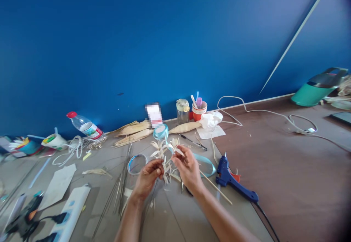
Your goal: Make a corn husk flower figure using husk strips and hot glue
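Note:
A pale flower of dried corn husk (158,147) with curling petals is held up over the middle of the table. My left hand (149,178) is closed in a pinch around the flower's lower part, which the fingers partly hide. On the other side my right hand (189,168) has thumb and fingers bent together at a husk petal (179,151). Loose husk scraps (175,177) lie below and between the hands. A roll of light blue ribbon (161,131) stands just behind the flower, and a tape roll (137,164) lies left of it.
A blue hot glue gun (229,176) lies right of my right hand, near a thin stick (216,186). Thin wires (119,190) lie to the left, beside a power strip (71,212). Along the blue wall are corn husks (134,132), a bottle (87,126) and a paper cup (199,111).

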`<state>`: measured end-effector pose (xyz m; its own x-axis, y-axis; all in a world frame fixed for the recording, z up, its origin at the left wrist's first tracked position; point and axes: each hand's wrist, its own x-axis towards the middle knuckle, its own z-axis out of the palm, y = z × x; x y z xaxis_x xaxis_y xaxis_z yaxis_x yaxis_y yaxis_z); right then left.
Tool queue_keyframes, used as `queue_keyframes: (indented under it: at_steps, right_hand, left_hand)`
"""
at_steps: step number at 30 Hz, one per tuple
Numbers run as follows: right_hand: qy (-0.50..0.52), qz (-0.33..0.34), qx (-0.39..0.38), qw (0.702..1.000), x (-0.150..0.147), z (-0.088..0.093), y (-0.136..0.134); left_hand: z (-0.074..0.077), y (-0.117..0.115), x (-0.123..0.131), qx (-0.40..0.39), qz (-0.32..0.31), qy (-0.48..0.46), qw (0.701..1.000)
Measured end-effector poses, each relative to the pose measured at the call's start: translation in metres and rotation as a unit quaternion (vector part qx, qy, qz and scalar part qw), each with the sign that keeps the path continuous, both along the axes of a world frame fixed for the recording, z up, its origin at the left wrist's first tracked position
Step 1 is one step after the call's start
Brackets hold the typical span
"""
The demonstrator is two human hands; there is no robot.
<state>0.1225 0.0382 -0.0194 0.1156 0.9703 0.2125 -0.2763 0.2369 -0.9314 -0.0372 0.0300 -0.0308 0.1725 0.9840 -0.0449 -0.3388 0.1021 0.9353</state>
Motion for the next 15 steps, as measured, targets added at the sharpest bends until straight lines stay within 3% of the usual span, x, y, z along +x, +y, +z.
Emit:
queue_keyframes:
  at_steps: [2,5,15]
  right_hand:
    - [0.100,0.043,-0.063,0.992,-0.006,0.001,0.000]
    - [0.169,0.056,-0.105,0.978,-0.015,-0.001,-0.001]
    - [0.160,0.030,-0.130,0.978,-0.021,-0.012,0.000]
  left_hand:
    - [0.002,-0.001,0.003,-0.018,-0.015,0.008,1.000]
    - [0.004,-0.001,0.009,-0.033,-0.032,0.025,0.999]
    - [0.002,-0.003,0.014,-0.043,-0.055,0.069,0.995]
